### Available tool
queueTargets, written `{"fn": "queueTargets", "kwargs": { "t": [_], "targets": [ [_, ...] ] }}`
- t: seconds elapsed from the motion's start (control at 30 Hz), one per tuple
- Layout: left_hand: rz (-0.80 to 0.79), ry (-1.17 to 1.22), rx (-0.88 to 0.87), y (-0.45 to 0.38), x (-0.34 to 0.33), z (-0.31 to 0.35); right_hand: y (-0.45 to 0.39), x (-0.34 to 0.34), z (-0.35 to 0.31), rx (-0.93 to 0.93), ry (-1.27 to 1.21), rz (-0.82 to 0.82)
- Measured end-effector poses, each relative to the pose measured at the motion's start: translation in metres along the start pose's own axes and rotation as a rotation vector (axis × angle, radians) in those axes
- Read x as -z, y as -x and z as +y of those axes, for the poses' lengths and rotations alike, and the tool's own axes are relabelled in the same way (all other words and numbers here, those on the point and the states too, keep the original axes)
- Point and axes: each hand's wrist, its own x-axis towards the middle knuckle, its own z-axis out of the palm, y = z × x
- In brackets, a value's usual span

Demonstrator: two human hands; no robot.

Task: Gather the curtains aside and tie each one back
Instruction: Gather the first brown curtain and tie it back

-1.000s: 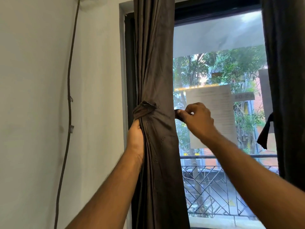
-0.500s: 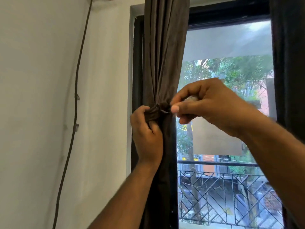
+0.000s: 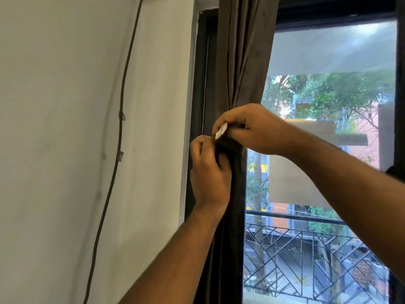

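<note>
The dark brown left curtain (image 3: 243, 62) hangs gathered into a narrow bundle against the left window frame. A matching tie-back band (image 3: 228, 143) wraps it at mid height, mostly hidden by my hands. My left hand (image 3: 209, 172) grips the band's end on the bundle's left side. My right hand (image 3: 252, 128) reaches across from the right and pinches the band's other end, where a small white tag (image 3: 221, 132) shows. The two hands meet at the bundle. A sliver of the right curtain (image 3: 401, 84) shows at the frame's right edge.
A pale wall (image 3: 65, 150) fills the left, with a dark cable (image 3: 119, 137) clipped down it. Behind the window glass (image 3: 328, 51) are a black balcony railing (image 3: 306, 244), trees and buildings. The dark window frame (image 3: 198, 106) stands just left of the curtain.
My right hand has come from the window side to the bundle and now pinches the band end beside my left hand. My left hand rose to the band. The view shifted closer and rightward.
</note>
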Motion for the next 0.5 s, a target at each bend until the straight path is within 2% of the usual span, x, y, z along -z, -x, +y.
{"fn": "queueTargets", "kwargs": {
  "t": [0.13, 0.2, 0.4, 0.5],
  "targets": [
    [0.048, 0.031, -0.014, -0.003, 0.002, -0.002, -0.008, -0.012, 0.014, -0.094, -0.017, 0.143],
    [0.078, 0.038, -0.022, -0.005, 0.003, -0.003, -0.008, -0.015, 0.016, -0.13, -0.048, 0.156],
    [0.112, 0.025, -0.049, -0.006, 0.001, -0.007, -0.021, -0.019, 0.02, -0.166, 0.2, 0.018],
    [0.114, 0.014, -0.03, -0.007, -0.001, -0.013, -0.021, -0.023, 0.02, -0.195, 0.218, -0.071]
  ]
}}
